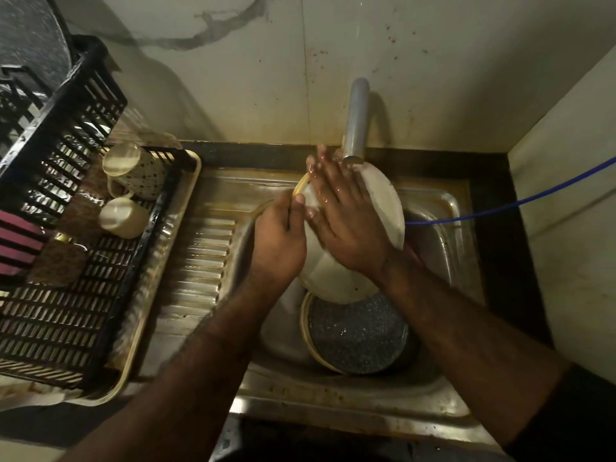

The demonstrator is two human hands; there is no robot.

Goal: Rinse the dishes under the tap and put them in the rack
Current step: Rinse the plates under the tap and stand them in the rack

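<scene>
At the left of the frame the rack [66, 208] is seen, with two mugs [128, 195] lying in it. At centre, the plate [383, 201] is pinched at its rim by the left hand [278, 241] and tilted under the tap [356, 118] over the sink [443, 228] — the right hand [346, 215] is laid flat on it, fingers straight. Wet and stiff, it is judged slippery and breakable — best gripped by opposite rims.
</scene>
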